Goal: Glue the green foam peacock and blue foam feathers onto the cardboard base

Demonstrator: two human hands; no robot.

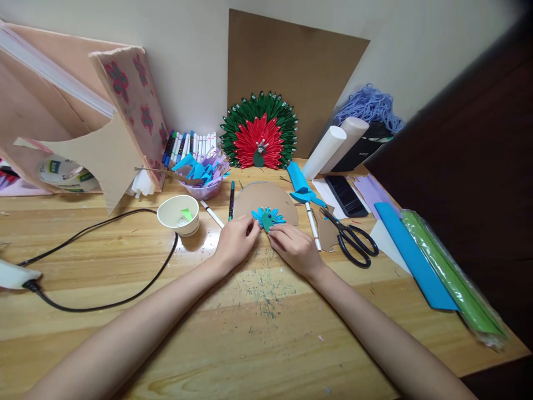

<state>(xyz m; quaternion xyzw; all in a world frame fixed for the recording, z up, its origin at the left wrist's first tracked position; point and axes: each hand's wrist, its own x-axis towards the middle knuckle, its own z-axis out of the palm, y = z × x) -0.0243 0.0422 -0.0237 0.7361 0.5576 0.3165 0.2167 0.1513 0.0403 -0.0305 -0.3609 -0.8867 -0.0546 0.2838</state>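
Note:
A rounded piece of brown cardboard (262,195) lies on the table in front of me. At its near edge is a fan of blue paper petals (276,217), with a small green peacock body (267,222) at its middle. My left hand (235,243) is closed, thumb and fingers together at the left end of the petals. From the right, my right hand (295,248) pinches the lower part of the green body. The fingertips partly cover the near edge of both pieces.
A red and green peacock fan (260,133) stands against a cardboard sheet (291,72). Black scissors (353,239), a phone (346,195) and blue paper (416,255) lie right. Left are a paper cup (178,215), a bowl of scraps (204,190) and a black cable (104,304).

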